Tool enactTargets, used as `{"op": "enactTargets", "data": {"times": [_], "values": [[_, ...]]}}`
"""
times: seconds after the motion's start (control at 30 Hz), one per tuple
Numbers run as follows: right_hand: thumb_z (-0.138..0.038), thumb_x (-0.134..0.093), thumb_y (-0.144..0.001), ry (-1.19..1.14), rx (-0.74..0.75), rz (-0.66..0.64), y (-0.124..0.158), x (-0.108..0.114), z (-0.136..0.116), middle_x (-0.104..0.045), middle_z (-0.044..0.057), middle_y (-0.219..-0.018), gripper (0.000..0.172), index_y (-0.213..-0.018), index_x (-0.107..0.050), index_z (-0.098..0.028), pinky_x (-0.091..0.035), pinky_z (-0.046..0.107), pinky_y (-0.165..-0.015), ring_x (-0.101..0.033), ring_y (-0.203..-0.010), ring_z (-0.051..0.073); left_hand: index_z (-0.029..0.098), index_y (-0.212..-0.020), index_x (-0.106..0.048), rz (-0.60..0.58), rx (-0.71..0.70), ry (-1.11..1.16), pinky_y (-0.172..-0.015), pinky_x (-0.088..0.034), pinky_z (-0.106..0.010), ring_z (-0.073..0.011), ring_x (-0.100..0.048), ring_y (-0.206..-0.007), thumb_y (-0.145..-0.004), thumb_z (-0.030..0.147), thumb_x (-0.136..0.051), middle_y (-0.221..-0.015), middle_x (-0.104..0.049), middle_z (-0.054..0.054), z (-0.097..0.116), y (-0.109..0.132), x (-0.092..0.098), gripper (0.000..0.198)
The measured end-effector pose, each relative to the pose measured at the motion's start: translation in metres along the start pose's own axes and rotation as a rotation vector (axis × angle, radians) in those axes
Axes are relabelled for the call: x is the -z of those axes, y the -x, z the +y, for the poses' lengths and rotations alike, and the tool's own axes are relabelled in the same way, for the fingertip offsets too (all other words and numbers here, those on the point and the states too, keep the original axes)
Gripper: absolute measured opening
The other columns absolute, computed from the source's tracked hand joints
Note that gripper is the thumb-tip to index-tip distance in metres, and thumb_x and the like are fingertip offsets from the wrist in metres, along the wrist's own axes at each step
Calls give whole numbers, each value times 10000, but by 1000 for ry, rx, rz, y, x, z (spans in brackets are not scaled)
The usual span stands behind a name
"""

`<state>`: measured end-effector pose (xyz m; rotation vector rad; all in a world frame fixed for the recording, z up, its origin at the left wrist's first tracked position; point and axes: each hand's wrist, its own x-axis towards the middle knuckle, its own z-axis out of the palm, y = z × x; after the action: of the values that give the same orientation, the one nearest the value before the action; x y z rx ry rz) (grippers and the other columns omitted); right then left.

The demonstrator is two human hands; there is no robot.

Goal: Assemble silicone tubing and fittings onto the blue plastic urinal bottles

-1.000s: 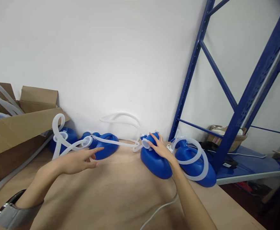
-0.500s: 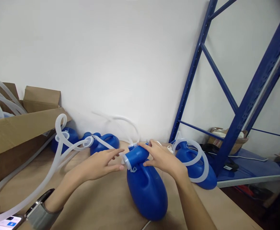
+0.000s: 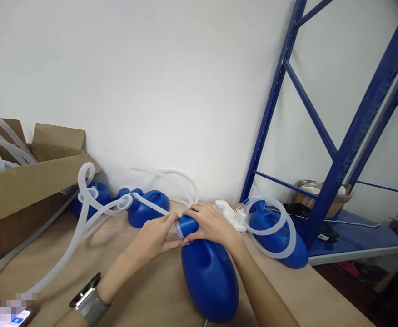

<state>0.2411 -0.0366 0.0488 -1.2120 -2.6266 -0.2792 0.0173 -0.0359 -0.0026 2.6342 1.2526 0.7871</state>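
Note:
A blue plastic bottle (image 3: pixel 210 277) with a moulded handle lies on the table in front of me, its wide neck (image 3: pixel 187 225) pointing left. Over the neck, my right hand (image 3: pixel 210 223) is closed, covering much of it. My left hand (image 3: pixel 160 234) pinches the translucent white cap (image 3: pixel 178 229) at the mouth, thumb below and fingers above. Its fingertips partly hide the cap. A watch (image 3: pixel 89 297) is on my left wrist.
Further blue bottles (image 3: pixel 147 209) with white hoses lie by the wall; another bottle (image 3: pixel 277 236) with a coiled hose is at right. A cardboard box (image 3: pixel 32 186) of hoses stands left. A power strip (image 3: pixel 231 215), blue rack (image 3: pixel 335 159) and phone (image 3: pixel 22 318) are around.
My left hand has moved right and closed on the cap. My right hand has shifted left and wrapped over the neck, uncovering the power strip.

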Motion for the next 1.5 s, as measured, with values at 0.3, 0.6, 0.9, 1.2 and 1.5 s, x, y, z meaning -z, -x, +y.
{"op": "enactTargets", "data": {"times": [0.3,0.6,0.9,1.2,1.5], "values": [[-741,-783,-758,-135,-9,39,9,-1,25,-726,68,-1161,708,-1271,-688,-263,-491,359,-889,-686,-1091,295,223,-974,-593,-42,8,-61,-724,-496,-359,-310,-732,-853,-929,605,-569,-955,-750,-101,-13,5,-23,385],[-638,-847,-763,-114,-16,25,1,-2,13,-720,64,-1184,648,-1269,-688,-263,-480,376,-905,-679,-1099,302,237,-729,-644,-345,53,-87,-623,-463,-350,-286,-705,-752,-720,359,-652,-776,-721,-48,10,5,13,122],[-631,-874,-729,-161,-45,54,4,-1,13,-732,67,-1179,656,-1229,-684,-251,-483,388,-915,-687,-1082,306,260,-1295,-694,-588,343,-162,-858,-566,-489,-439,-680,-1141,-579,341,-807,-1317,-703,-165,-8,19,34,729],[-592,-841,-794,-94,14,59,2,-4,5,-728,76,-1193,608,-1273,-675,-257,-500,401,-921,-686,-1091,309,217,-1011,-699,-95,113,265,-894,-525,-399,-283,-677,-999,-941,546,-541,-1044,-746,-80,16,3,23,372],[-508,-878,-779,-131,45,54,3,-7,8,-726,67,-1193,610,-1303,-687,-261,-503,377,-924,-682,-1107,303,197,-801,-701,-96,114,809,-909,-518,-321,-237,-683,-937,-843,447,-698,-877,-749,-20,14,-1,7,254]]}}
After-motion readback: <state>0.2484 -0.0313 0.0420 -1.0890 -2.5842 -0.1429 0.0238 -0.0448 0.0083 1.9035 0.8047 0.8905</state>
